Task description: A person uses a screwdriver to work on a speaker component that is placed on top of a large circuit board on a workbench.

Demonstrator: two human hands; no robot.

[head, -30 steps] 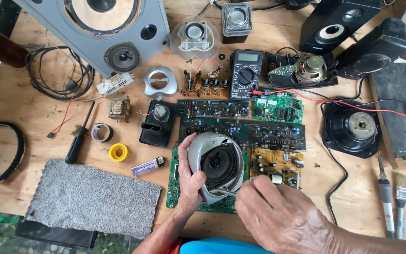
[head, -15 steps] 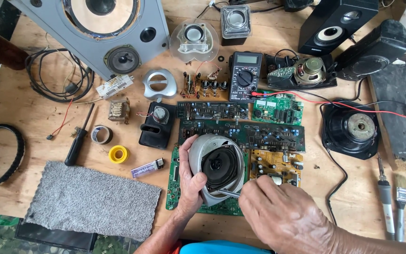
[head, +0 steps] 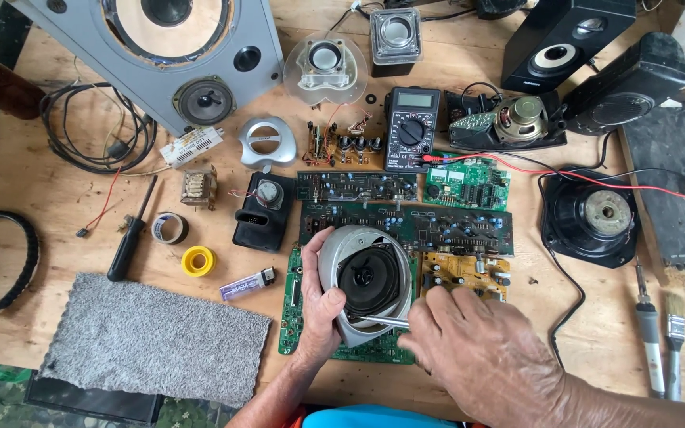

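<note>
The right hand (head: 481, 357) covers the handle of the thin metal tool (head: 382, 322), so its kind is unclear. The left hand (head: 319, 305) hides the speaker's (head: 366, 281) left rim and part of the green board (head: 295, 317). Left of it, the black belt (head: 9, 261) runs off the edge.

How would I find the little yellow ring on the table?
Start at the grey carpet piece on the wooden table. Just above its right end lies the yellow ring, between a black screwdriver and a lighter. It is the only bright yellow roll there.
</note>
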